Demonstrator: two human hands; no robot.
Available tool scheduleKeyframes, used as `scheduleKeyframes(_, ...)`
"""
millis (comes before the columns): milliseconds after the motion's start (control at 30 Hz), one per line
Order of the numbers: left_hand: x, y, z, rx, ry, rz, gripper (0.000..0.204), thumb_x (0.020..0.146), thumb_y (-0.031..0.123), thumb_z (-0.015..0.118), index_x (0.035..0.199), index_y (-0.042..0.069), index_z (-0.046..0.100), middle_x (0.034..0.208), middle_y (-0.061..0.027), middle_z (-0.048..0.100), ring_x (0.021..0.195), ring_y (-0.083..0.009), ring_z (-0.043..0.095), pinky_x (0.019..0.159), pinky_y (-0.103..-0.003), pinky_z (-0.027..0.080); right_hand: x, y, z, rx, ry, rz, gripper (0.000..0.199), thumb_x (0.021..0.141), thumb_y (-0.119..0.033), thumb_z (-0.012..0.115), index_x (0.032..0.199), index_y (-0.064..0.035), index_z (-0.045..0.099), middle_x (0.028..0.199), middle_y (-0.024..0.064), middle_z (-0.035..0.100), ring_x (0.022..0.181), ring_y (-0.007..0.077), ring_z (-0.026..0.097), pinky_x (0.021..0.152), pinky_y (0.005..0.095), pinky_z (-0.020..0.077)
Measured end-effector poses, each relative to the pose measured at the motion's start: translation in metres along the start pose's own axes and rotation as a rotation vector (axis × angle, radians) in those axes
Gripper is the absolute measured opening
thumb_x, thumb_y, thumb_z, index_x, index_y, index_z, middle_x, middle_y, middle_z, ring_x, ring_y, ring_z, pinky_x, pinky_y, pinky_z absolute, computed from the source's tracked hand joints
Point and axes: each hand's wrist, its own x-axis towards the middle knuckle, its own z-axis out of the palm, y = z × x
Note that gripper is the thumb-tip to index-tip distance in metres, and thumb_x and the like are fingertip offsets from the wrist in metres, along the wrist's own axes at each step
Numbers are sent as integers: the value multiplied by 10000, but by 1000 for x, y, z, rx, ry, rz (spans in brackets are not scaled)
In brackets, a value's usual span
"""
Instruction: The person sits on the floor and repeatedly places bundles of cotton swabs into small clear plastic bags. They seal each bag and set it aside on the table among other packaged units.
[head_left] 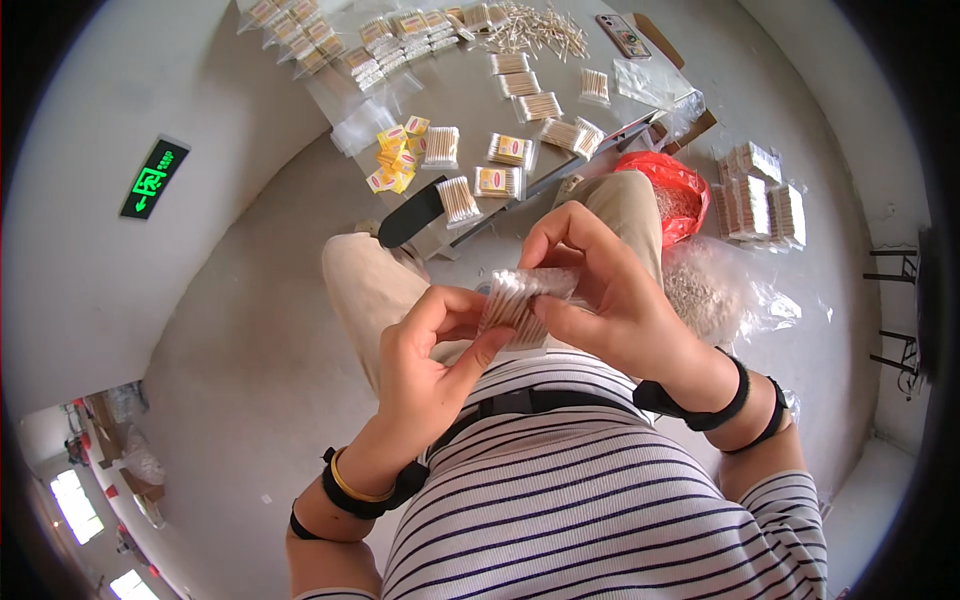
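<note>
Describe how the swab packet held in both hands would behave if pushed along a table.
The swab packet is probably light: thin sticks in clear film. It would likely stay fairly stiff lengthwise, since the sticks lie side by side. Being flattish, it should slide rather than roll.

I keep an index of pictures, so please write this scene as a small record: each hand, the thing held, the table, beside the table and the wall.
left hand: grips the left side of the pack
right hand: grips the right side of the pack
held: one clear pack of swabs
table: swab packs, yellow cards, loose swabs, phone
right of table: red bag, clear bag, stacked packs
wall: green sign
</note>
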Motion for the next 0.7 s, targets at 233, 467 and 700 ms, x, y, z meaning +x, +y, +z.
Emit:
scheduleKeyframes(233, 12, 13, -9, 59, 16, 60, 241, 880, 13, 767, 1062, -28, 615, 943, -85, 733, 860, -153, 734, 780, -272, 573, 12, -8, 1, -66, 37, -99, 346, 860, 35, 606, 1180, -7, 479, 1137, 46, 488, 1078, 122, 520, 994, 285, 429)
scheduleKeyframes(467, 18, 17, -17, -127, -94, -76, 415, 850, 45, 797, 1209, -15, 597, 1155, -49, 671, 1003, -120, 666, 865, -271, 530, 28, -9, -4, 47, 91, -154, 284, 888, 12, 597, 1152, -23, 499, 1094, 38, 521, 1046, 112, 539, 945, 277, 452)
scheduleKeyframes(700, 22, 17, -19, -245, -29, -104, 454, 861, 42, 783, 1259, -15, 573, 1183, -79, 655, 1028, -146, 650, 879, -287, 532, 38, -6, -2, 201, 91, -82, 317, 889, -2, 570, 1188, -28, 471, 1137, 29, 471, 1086, 96, 477, 938, 243, 416)
